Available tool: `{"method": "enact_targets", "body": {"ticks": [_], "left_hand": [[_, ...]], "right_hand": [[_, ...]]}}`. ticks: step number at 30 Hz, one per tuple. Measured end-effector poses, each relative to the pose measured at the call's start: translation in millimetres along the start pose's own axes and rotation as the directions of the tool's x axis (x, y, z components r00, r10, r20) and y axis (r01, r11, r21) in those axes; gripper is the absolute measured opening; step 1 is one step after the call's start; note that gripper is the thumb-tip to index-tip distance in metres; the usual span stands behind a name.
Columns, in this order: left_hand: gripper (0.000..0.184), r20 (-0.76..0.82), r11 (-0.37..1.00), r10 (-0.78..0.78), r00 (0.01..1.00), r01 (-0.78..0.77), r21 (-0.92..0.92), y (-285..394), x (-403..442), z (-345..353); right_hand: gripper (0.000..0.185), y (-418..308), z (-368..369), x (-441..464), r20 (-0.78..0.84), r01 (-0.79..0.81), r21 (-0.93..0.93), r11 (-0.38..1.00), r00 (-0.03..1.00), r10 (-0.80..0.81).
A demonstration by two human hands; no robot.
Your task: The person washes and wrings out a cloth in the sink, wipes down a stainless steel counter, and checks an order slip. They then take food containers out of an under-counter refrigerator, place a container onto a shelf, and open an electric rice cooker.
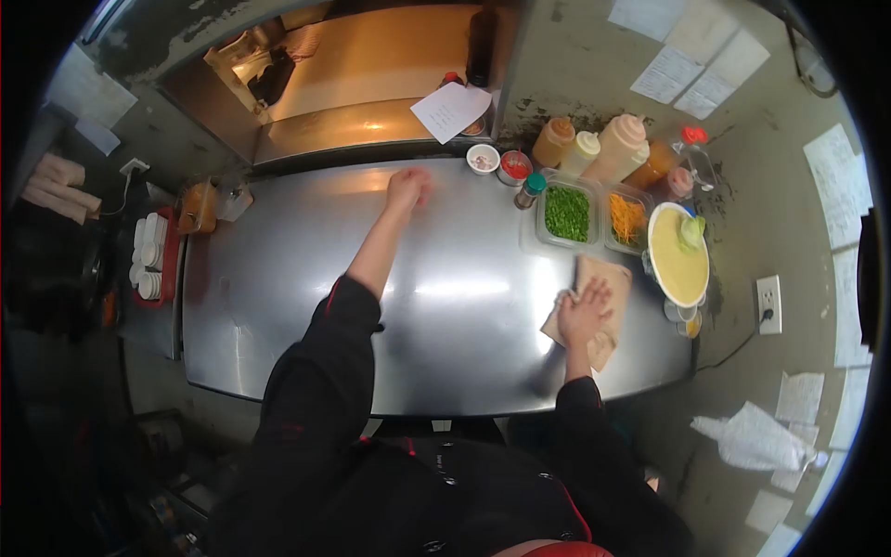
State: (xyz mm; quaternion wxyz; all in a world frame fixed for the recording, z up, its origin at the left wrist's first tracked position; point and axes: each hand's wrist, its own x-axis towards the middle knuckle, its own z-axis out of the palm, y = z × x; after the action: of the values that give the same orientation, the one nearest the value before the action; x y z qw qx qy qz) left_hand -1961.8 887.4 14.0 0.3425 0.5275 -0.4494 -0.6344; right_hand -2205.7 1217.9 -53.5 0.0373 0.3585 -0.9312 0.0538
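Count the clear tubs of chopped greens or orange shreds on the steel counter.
2. The tub of chopped greens stands beyond the tan cloth under the right hand; the tub of orange shreds stands just right of the greens. Any stacked beneath would be hidden.

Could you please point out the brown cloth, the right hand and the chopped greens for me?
Brown cloth [608,277]: head view, on its bare far part.
Right hand [582,319]: head view, on the back of the hand.
Chopped greens [567,214]: head view, on the middle of the heap.
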Motion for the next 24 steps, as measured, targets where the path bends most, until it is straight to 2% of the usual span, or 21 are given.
{"method": "enact_targets", "body": {"ticks": [2, 5, 8, 11, 12, 15, 16, 19, 22, 24], "left_hand": [[0.023, -0.116, 0.993, -0.062, 0.991, 0.049, -0.110, 4, 44, 31], [0.023, -0.303, 0.981, -0.035, 0.952, -0.025, -0.193, 18, 81, 59], [0.021, -0.313, 0.983, 0.068, 0.947, -0.116, -0.139, 31, 114, 61], [0.018, -0.355, 0.940, 0.255, 0.899, -0.317, -0.128, 77, 124, 54], [0.018, -0.308, 0.940, 0.282, 0.909, -0.326, -0.100, 101, 121, 49], [0.022, -0.005, 0.886, 0.409, 0.913, -0.396, 0.241, 161, 98, 18], [0.022, 0.119, 0.845, 0.356, 0.927, -0.373, 0.383, 179, 84, 5], [0.024, 0.076, 0.838, 0.321, 0.944, -0.321, 0.441, 222, 22, -16], [0.030, 0.189, 0.877, 0.251, 0.949, -0.306, 0.372, 246, -7, -46], [0.032, 0.188, 0.869, 0.205, 0.961, -0.267, 0.416, 265, -33, -57]], "right_hand": [[0.077, 21, 3, 6, -0.009, -0.062, 0.007, 0.998, 0.998, 0.062], [0.077, 45, -3, 7, -0.004, -0.074, 0.010, 0.997, 0.997, 0.074], [0.077, 44, -9, 8, 0.004, -0.062, 0.012, 0.998, 0.998, 0.062], [0.078, 40, -12, 7, 0.017, -0.069, 0.045, 0.997, 0.997, 0.069], [0.078, 40, -13, 7, 0.017, -0.072, 0.051, 0.996, 0.997, 0.071], [0.076, 43, -13, 6, -0.002, -0.077, 0.030, 0.997, 0.997, 0.077], [0.075, 44, -12, 6, 0.002, -0.084, 0.028, 0.996, 0.996, 0.084], [0.076, 45, -9, 3, -0.002, -0.089, 0.024, 0.996, 0.996, 0.089], [0.076, 39, -20, 0, 0.039, -0.093, 0.019, 0.996, 0.995, 0.092], [0.075, 38, -17, -2, 0.024, -0.089, 0.011, 0.996, 0.996, 0.089]]}}
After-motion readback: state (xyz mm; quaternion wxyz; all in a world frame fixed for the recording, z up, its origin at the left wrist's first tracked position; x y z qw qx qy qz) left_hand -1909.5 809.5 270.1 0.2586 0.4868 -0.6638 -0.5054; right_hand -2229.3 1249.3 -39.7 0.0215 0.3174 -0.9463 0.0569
